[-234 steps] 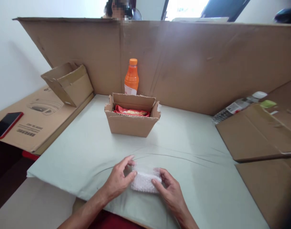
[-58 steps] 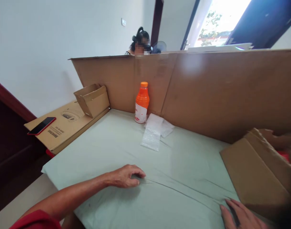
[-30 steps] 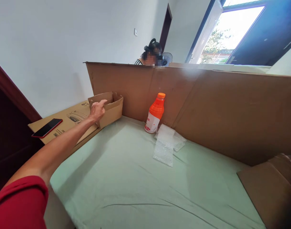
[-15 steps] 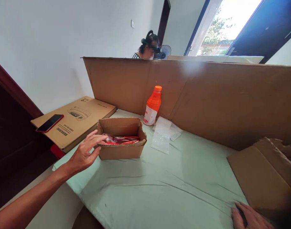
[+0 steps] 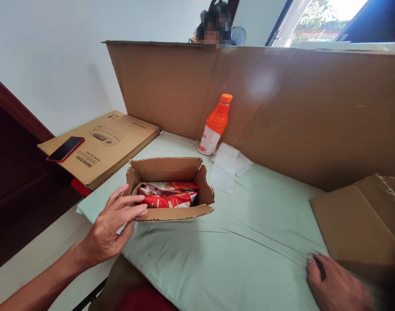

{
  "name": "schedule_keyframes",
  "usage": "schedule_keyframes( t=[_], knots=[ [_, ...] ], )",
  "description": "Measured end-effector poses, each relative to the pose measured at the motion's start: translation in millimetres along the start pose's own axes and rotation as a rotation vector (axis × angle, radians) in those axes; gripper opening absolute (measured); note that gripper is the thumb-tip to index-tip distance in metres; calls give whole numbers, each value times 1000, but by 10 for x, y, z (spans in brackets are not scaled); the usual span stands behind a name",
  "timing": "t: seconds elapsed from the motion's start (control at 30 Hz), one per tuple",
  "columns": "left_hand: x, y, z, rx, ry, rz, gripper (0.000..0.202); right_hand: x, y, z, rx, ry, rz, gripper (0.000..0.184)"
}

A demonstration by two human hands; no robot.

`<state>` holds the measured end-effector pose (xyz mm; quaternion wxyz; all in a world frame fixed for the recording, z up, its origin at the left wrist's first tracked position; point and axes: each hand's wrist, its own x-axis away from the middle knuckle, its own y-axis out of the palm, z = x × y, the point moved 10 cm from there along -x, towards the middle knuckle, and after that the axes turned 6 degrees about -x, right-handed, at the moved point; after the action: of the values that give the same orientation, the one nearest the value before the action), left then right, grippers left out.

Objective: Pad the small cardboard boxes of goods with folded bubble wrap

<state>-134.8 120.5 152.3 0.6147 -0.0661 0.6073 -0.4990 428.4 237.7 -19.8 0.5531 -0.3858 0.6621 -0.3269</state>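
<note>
Opening upward near the table's front left edge, the small cardboard box [image 5: 176,214] has its long axis running left to right across the view. The left hand [image 5: 111,224] is at its left end and much the nearer of the two; the box lies to the right of that palm. Its fingers are loosely spread over the near left corner, tips reaching past the rim, with the thumb low outside. Whether they pinch the wall, I cannot tell; nor can I see if the box sits flat or tips. The walls are plain brown, with ragged, corrugated edges. Inside lies a crinkled, glossy red packet [image 5: 171,199], filling much of the length.

Behind the box, thin, clear bubble wrap [image 5: 228,168] lies flat and overlapping, beside a smooth orange bottle [image 5: 213,125] with a white label. The right hand [image 5: 339,283], somewhat blurred, rests well apart on the wrinkled pale green cloth [image 5: 249,250], thumb and fingers parted, holding nothing visible, just beside a bigger brown carton [image 5: 355,224]. Far left, a slim dark phone [image 5: 66,149] with red edges lies on a flat printed box [image 5: 129,142].
</note>
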Motion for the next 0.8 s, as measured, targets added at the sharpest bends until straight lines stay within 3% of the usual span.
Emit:
schedule_keyframes(
  t=[0.2, 0.3, 0.37, 0.47, 0.53, 0.63, 0.7, 0.8],
  knots=[
    [-24, -4, -141, -51, -25, 53, 74, 11, -59, -93, 51, -24, -23, 47],
    [82, -149, -247, -130, -79, 238, 80, 5, -150, -108, 22, 38, -10, 42],
    [234, -239, -393, -107, -189, 382, 84, -2, -235, -312, -80, 9, 29, 38],
    [534, -92, -742, 74, -469, 424, 86, -7, -321, -1003, -362, -160, 73, 31],
    [761, 210, -972, 229, -675, 335, 91, -22, -241, -1594, -536, -253, 1, 32],
    [1117, 751, -1235, 426, -967, 162, 91, -67, 32, -2446, -787, -317, -209, 46],
    [1246, 1018, -1335, 483, -1068, 76, 86, -102, 226, -2852, -916, -300, -334, 55],
    [1201, 1214, -1431, 487, -1080, 27, 77, -106, 413, -3223, -1045, -293, -473, 66]
  ],
)
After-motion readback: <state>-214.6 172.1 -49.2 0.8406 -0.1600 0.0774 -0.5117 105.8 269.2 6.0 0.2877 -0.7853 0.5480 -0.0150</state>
